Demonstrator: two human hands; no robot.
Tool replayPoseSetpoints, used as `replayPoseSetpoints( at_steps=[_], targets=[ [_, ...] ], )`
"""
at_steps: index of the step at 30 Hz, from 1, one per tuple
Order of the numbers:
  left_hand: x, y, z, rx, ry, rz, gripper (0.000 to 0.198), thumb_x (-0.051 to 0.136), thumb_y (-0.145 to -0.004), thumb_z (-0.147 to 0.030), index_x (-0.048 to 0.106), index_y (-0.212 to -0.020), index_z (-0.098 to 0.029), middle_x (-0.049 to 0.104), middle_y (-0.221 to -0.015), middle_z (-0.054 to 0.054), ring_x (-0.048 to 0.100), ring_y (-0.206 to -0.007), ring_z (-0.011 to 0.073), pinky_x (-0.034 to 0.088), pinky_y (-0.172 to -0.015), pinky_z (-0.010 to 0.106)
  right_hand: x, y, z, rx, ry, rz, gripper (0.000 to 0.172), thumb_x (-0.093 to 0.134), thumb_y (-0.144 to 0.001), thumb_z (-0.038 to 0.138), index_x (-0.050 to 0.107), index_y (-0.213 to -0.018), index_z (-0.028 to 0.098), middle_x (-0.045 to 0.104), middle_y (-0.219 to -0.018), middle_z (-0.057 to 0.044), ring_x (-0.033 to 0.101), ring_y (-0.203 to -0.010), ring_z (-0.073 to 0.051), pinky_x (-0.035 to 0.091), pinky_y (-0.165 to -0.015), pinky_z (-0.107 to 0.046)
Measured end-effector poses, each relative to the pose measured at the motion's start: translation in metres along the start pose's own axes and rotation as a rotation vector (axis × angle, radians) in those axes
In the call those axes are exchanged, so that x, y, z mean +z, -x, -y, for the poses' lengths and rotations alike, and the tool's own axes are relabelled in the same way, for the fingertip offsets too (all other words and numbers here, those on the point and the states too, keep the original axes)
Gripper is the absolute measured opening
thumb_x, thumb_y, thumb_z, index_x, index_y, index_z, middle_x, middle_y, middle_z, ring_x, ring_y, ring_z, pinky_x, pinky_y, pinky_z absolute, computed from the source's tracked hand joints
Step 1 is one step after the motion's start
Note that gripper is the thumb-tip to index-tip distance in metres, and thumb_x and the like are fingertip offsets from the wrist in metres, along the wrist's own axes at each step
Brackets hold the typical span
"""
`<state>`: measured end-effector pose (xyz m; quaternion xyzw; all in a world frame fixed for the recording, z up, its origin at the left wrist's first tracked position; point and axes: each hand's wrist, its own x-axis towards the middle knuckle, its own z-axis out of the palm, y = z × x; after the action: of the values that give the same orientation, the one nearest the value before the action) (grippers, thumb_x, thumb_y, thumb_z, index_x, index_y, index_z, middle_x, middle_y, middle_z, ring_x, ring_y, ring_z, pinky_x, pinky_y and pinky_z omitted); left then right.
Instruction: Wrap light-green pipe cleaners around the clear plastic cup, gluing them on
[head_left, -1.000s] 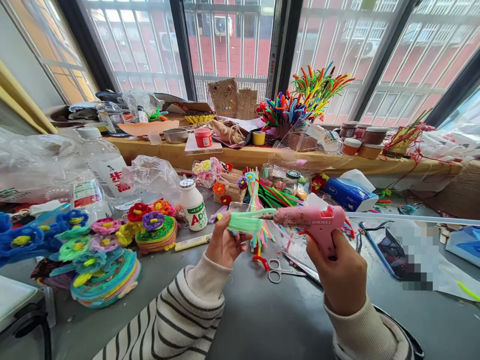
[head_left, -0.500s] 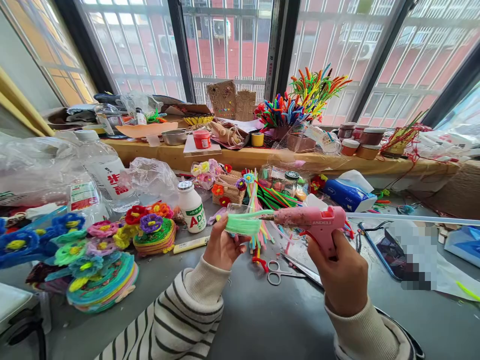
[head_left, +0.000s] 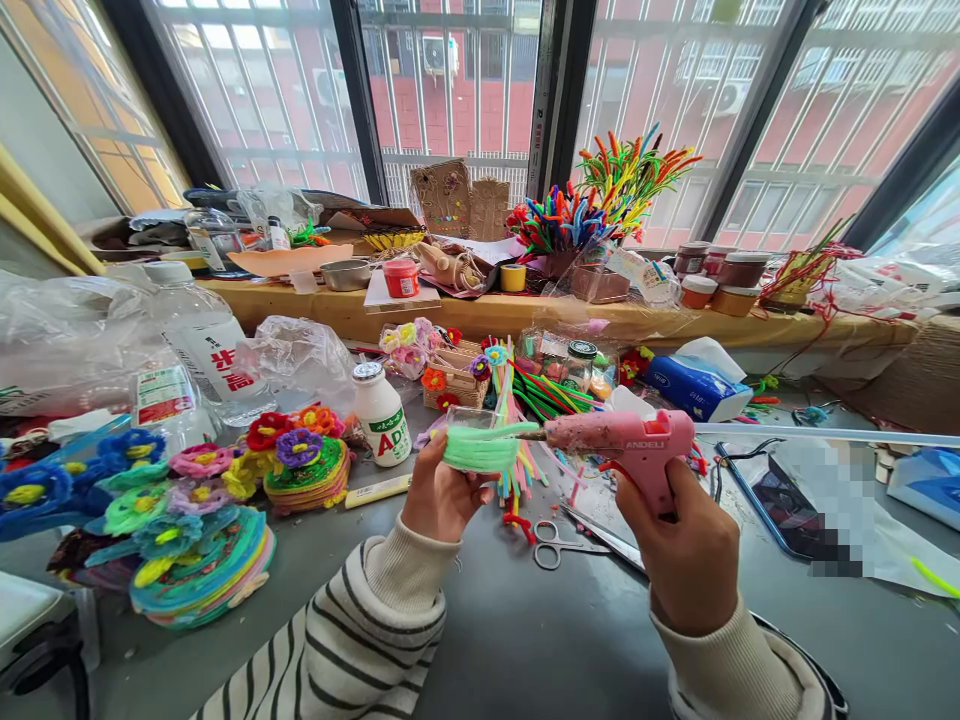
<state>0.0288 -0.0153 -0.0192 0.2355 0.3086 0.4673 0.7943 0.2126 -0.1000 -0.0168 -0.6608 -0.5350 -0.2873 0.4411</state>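
My left hand is closed around a small coil of mint-green pipe cleaner, with thumb and fingers at its left side and underneath. A loose strand of the green runs right from the coil's top. My right hand grips the handle of a pink hot glue gun, held level. Its nozzle points left and sits at the end of that green strand; whether they touch, I cannot tell. A long white glue stick sticks out of the gun's back.
Scissors lie on the grey table between my hands. Pipe-cleaner flowers on coiled bases stand at left, near a white bottle. Bundled pipe cleaners lie behind. A phone and a tissue pack are at right.
The green coil and my left hand have shifted slightly left. The glue gun stays almost where it was, its nozzle still at the strand.
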Motion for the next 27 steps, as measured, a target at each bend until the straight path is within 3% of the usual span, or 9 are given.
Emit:
replayPoseSetpoints(
  at_steps=[6, 12, 27],
  targets=[
    [-0.0002, 0.0010, 0.0009, 0.039, 0.005, 0.050, 0.042, 0.062, -0.055, -0.049, 0.061, -0.080, -0.015, 0.063, -0.061, 0.004, 0.057, -0.052, 0.0152, 0.040, -0.041, 0.023, -0.0005, -0.0006, 0.0006, -0.002, -0.011, 0.004, 0.025, 0.044, -0.078, 0.036, 0.044, -0.059, 0.019, 0.037, -0.042, 0.006, 0.030, -0.035, -0.007, 0.029, -0.035, -0.020],
    [0.0034, 0.0034, -0.0010, 0.036, -0.005, 0.062, 0.041, 0.057, -0.059, -0.049, 0.061, -0.082, -0.015, 0.063, -0.065, 0.004, 0.056, -0.054, 0.0148, 0.040, -0.042, 0.023, -0.0007, -0.0006, -0.0003, 0.014, -0.027, 0.012, 0.024, 0.045, -0.077, 0.036, 0.044, -0.060, 0.019, 0.035, -0.042, 0.007, 0.027, -0.035, -0.007, 0.028, -0.034, -0.020],
    [0.0051, 0.0069, -0.0005, 0.044, 0.008, 0.088, 0.043, 0.062, -0.054, -0.050, 0.063, -0.079, -0.015, 0.063, -0.060, 0.003, 0.056, -0.053, 0.0146, 0.042, -0.043, 0.023, 0.0002, 0.0009, -0.0018, -0.010, -0.024, 0.000, 0.023, 0.046, -0.077, 0.034, 0.046, -0.061, 0.018, 0.037, -0.043, 0.006, 0.029, -0.035, -0.008, 0.028, -0.036, -0.020]
  ],
)
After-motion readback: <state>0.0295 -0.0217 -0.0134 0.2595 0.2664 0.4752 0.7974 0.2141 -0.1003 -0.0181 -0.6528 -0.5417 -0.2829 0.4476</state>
